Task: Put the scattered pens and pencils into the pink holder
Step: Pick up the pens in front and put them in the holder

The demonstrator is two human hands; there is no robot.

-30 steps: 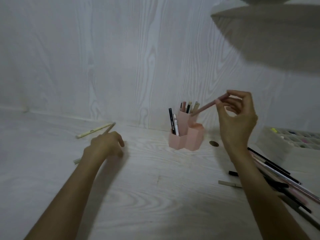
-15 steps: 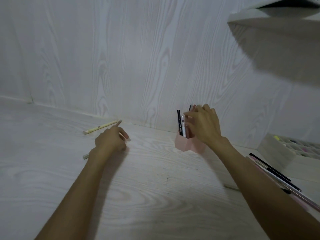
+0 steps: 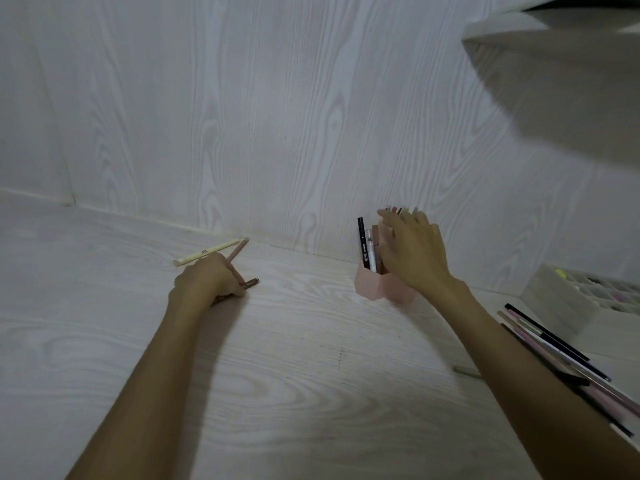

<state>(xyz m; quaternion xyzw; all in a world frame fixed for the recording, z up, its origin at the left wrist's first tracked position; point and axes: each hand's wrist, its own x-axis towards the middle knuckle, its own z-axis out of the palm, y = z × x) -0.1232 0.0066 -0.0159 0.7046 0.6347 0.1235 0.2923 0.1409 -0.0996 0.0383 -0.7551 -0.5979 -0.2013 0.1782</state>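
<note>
Right hand [image 3: 412,252] dropped its pencil, fingers now loose over pink hexagonal plastic holder [image 3: 372,289]; left hand [image 3: 207,282] grips brown pencil [image 3: 237,254]. Risk: sleeve-less forearm knocks holder over on pullback

Whitewashed wood-grain desk [image 3: 311,393] meets matching wall panel [image 3: 277,116]; dim, soft light.

My desk [image 3: 311,393] is pale whitewashed woodgrain, and the wall panel [image 3: 259,116] behind it matches. At three o'clock a white compartment organiser [image 3: 568,299] sits on the desk. At one o'clock hangs something blurred and whitish [image 3: 554,71].
</note>
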